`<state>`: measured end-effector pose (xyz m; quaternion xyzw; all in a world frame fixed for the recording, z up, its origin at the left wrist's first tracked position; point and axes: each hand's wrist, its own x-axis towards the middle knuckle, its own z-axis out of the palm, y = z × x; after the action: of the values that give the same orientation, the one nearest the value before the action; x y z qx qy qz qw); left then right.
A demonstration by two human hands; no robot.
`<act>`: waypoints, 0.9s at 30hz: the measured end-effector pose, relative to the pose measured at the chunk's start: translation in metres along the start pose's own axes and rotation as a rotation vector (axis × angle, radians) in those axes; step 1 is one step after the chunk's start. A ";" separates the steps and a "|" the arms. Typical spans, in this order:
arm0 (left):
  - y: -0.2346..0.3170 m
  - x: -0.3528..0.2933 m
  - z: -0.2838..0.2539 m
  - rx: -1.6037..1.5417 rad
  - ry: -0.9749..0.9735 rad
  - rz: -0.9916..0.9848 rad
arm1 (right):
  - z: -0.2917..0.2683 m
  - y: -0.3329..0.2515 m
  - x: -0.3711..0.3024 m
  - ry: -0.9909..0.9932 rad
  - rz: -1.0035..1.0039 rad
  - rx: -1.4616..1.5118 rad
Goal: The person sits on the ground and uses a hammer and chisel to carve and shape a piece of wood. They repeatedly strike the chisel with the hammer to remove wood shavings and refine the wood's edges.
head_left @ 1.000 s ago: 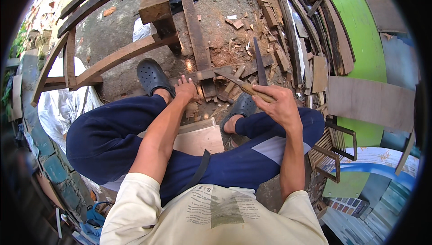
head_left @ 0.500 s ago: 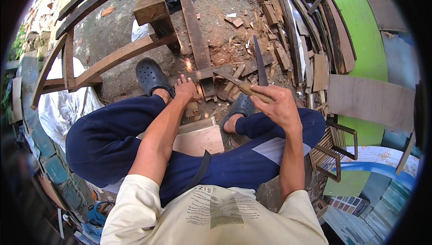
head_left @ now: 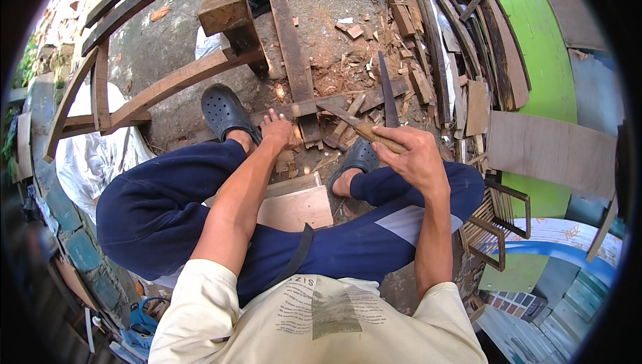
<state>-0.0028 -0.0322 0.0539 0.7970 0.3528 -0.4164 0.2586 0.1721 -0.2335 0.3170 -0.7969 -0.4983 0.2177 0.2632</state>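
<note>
My right hand (head_left: 411,153) is closed round the brown handle (head_left: 364,129) of a wooden-handled tool. A long dark tapering blade (head_left: 387,93) rises beside the handle; where the two join is hidden. My left hand (head_left: 279,131) lies flat with fingers spread at a wooden strip (head_left: 304,108) that runs crosswise on the ground. Under that strip, a longer plank (head_left: 291,43) stretches away from me. My feet, in dark clogs (head_left: 226,111), rest either side of the wood. Between my legs sits a pale board (head_left: 297,209).
A wooden frame with curved rails (head_left: 177,83) and a thick block (head_left: 224,6) stands at the far left, near white plastic sheeting (head_left: 100,153). Scrap timber (head_left: 435,43) is piled at right beside a green panel (head_left: 528,36). Wood chips litter the ground. A slatted rack (head_left: 491,223) stands by my right knee.
</note>
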 end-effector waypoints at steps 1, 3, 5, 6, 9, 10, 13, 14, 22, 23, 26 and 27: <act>0.000 0.000 0.000 -0.001 0.000 0.000 | 0.000 0.000 0.000 0.002 -0.007 -0.004; 0.000 0.000 0.000 0.019 -0.001 0.008 | 0.000 0.000 0.000 0.008 -0.018 -0.016; 0.000 0.001 0.000 0.064 -0.002 0.025 | 0.000 0.000 0.001 0.011 -0.022 -0.023; 0.000 0.001 0.000 0.062 -0.002 0.025 | 0.000 -0.001 0.001 0.011 -0.020 -0.023; 0.001 0.000 -0.001 0.062 -0.004 0.027 | 0.000 -0.003 0.001 -0.008 0.010 -0.030; 0.001 0.000 -0.001 0.065 -0.004 0.027 | 0.000 -0.003 0.002 -0.020 0.021 -0.030; 0.002 -0.001 -0.003 0.063 -0.012 0.021 | 0.000 -0.006 0.003 -0.009 -0.002 -0.064; 0.003 -0.002 -0.003 0.059 -0.011 0.020 | 0.000 -0.007 0.004 -0.020 0.006 -0.078; 0.005 -0.004 -0.004 0.011 -0.005 0.003 | 0.001 -0.012 0.004 -0.021 0.049 -0.063; 0.005 -0.004 -0.004 0.010 -0.004 0.001 | 0.001 -0.012 0.003 -0.025 0.043 -0.071; 0.005 -0.005 -0.004 0.022 0.000 0.000 | 0.002 -0.014 0.004 -0.018 0.039 -0.092; 0.005 -0.005 -0.005 0.019 0.001 0.003 | 0.003 -0.015 0.004 -0.020 0.039 -0.100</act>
<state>0.0015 -0.0340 0.0611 0.8002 0.3479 -0.4187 0.2515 0.1618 -0.2234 0.3239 -0.8164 -0.4956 0.2057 0.2135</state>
